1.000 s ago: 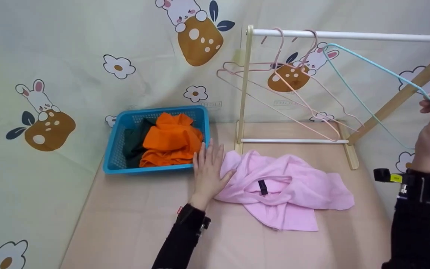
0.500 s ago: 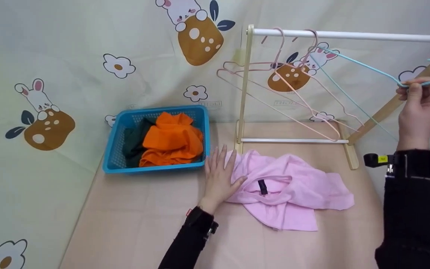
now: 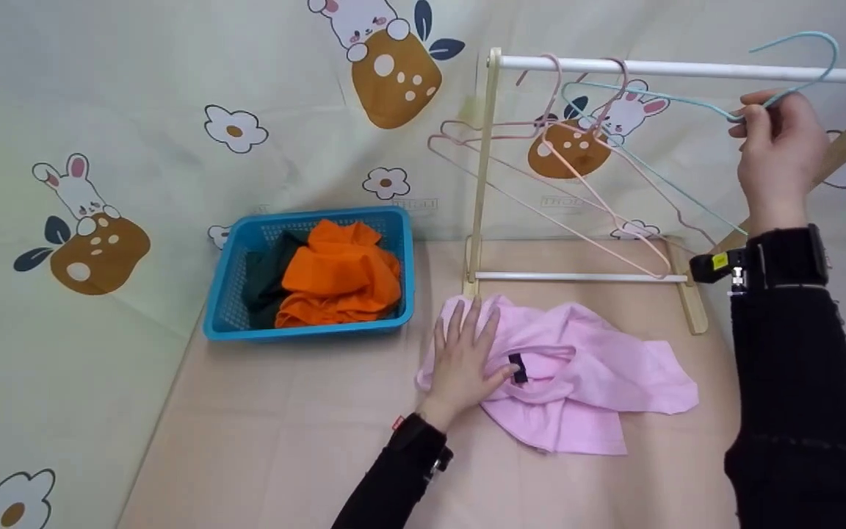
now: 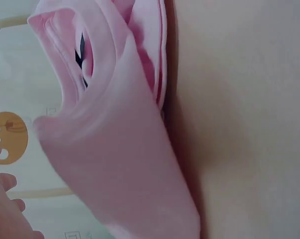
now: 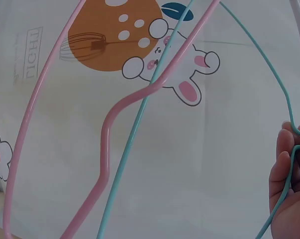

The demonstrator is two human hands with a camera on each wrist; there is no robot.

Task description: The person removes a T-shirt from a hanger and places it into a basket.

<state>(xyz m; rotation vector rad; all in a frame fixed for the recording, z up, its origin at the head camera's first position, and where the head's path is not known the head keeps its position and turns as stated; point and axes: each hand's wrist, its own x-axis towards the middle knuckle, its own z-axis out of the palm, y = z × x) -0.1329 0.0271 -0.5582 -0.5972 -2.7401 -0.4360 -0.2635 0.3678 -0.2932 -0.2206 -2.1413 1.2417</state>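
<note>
My right hand (image 3: 783,150) pinches a turquoise hanger (image 3: 676,98) at its neck. The hanger's hook (image 3: 830,59) loops over the white rail (image 3: 717,71); I cannot tell whether it rests there. In the right wrist view, the fingers of that hand (image 5: 289,189) curl at the turquoise wire (image 5: 122,154). My left hand (image 3: 463,364) is spread with straight fingers over the left part of a crumpled pink garment (image 3: 599,367) with a black neck label (image 3: 516,367). From the left wrist, a gap shows between this hand (image 4: 5,206) and the pink cloth (image 4: 120,154).
Two pink hangers (image 3: 577,174) hang on the rail's left part, close beside the turquoise one. The wooden rack (image 3: 480,176) stands behind the garment. At left is a blue basket (image 3: 305,334) with orange cloth (image 3: 342,272) and dark green cloth (image 3: 265,279).
My right hand has moved left and upward with the turquoise hanger, bringing its hook to the rail. The left hand has shifted right, from beside the basket to over the pink garment.
</note>
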